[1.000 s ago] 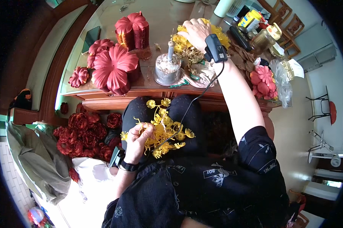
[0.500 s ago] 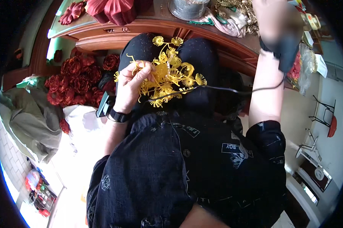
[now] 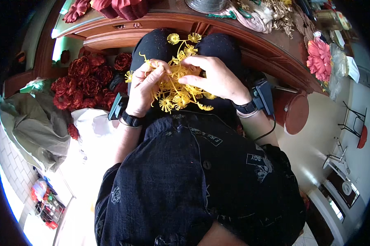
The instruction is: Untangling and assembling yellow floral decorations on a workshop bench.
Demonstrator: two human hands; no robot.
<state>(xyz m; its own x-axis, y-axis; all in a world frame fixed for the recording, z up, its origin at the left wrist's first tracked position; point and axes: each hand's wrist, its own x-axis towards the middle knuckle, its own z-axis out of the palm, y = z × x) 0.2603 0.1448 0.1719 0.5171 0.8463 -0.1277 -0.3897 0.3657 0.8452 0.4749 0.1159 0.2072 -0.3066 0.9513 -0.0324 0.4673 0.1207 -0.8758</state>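
Note:
A bunch of yellow artificial flower stamens [image 3: 181, 99], with thin stems and round fringed heads, rests over my lap between my knees. Pinched in my left hand [image 3: 148, 84] are its yellow stems at the bunch's left side, and their curled ends poke out above the fingers. From the right, my right hand [image 3: 211, 78] reaches over the bunch. Its thumb and forefinger are apart, with yellow heads showing between them; the other fingertips are partly hidden.
Dark red artificial flowers [image 3: 88, 80] are heaped at the left beside a grey cloth [image 3: 33, 123]. Ahead stands a wooden table [image 3: 164, 22] bearing a metal pot [image 3: 207, 3] and dried stems. A red round stool [image 3: 296, 114] is at the right.
My right hand has come down from the table's far right to the yellow bunch. My left hand keeps its pinch on the stems.

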